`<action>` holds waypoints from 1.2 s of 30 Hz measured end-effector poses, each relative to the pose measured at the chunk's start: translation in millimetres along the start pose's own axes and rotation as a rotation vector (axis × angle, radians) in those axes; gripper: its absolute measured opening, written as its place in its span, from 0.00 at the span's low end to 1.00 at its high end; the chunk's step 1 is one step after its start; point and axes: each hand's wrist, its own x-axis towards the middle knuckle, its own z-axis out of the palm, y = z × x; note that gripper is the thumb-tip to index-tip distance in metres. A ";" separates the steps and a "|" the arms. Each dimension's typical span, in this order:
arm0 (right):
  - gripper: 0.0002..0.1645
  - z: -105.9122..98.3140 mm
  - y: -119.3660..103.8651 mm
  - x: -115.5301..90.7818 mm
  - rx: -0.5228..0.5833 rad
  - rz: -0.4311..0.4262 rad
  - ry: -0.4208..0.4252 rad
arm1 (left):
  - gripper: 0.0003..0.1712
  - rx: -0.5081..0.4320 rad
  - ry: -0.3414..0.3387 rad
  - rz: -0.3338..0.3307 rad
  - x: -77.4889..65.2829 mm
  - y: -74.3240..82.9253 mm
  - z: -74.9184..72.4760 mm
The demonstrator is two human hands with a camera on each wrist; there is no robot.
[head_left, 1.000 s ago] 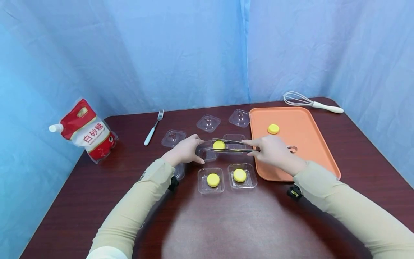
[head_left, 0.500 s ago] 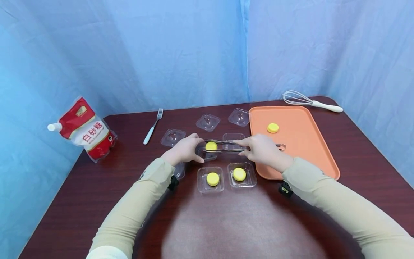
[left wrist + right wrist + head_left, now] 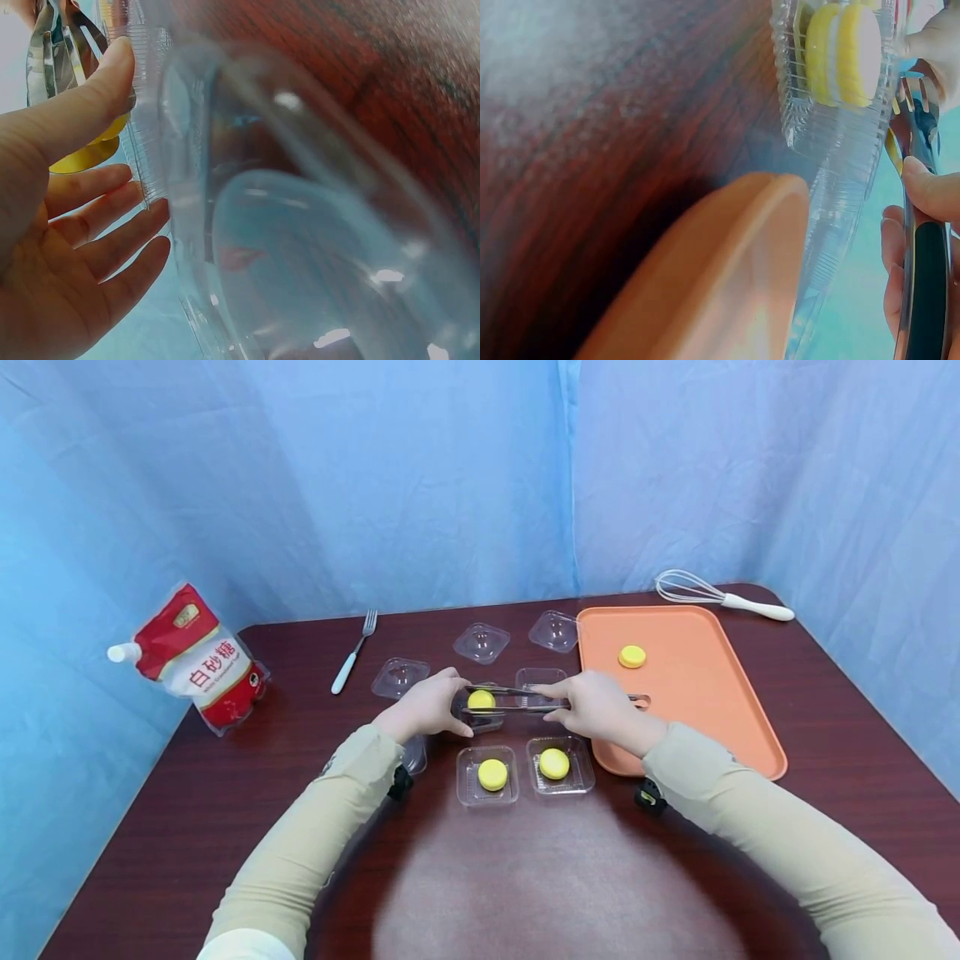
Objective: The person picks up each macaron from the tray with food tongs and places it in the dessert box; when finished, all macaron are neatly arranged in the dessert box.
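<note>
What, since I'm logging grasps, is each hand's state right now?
Left hand: open, relaxed fingers touching the edge of a clear container.
Right hand: closed, holding metal tongs, with a yellow macaron between their arms.

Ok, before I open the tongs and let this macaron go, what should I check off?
1. Tongs gripped by the right hand: ok.
2. Yellow macaron between the tong arms: ok.
3. Macaron at the back-left box, not off to one side: ok.
4. Macaron resting on that box's floor: cannot tell; hand and tongs hide it.
5. Left hand at that box's left edge: ok, fingers touching it.
6. Front-left box and front-right box covered: not ok, both open.
</note>
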 end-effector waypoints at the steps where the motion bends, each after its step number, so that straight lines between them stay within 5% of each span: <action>1: 0.27 0.7 0.2 0.5 0.000 0.000 -0.001 | 0.43 -0.002 0.003 0.001 0.1 -0.5 0.1; 36: 0.30 -1.0 0.9 0.3 0.039 0.011 -0.045 | 0.43 0.010 -0.004 -0.013 -0.3 1.1 -0.3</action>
